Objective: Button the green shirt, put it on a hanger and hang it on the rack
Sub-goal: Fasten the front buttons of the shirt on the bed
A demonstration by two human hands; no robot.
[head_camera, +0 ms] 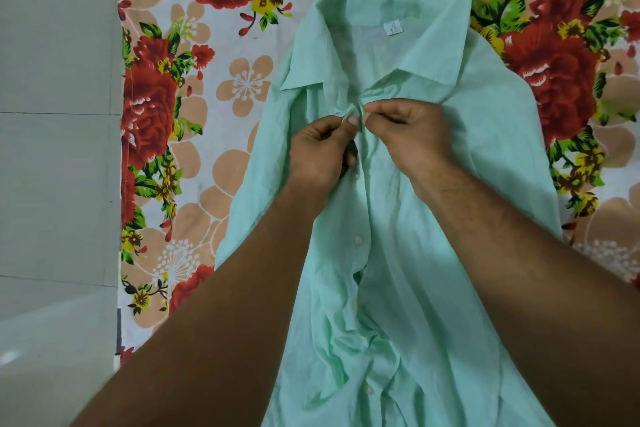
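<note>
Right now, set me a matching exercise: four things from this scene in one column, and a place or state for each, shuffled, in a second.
Things:
1. green shirt
2. white label
3. floral sheet
4. hands, left hand and right hand

Places or states:
A. inside the collar, at the back of the neck
B. spread under the shirt
C. pinching the placket just below the collar
D. lying front up, collar away from the person

Pairs: 1-D, 2-A, 3-B, 4-C
</note>
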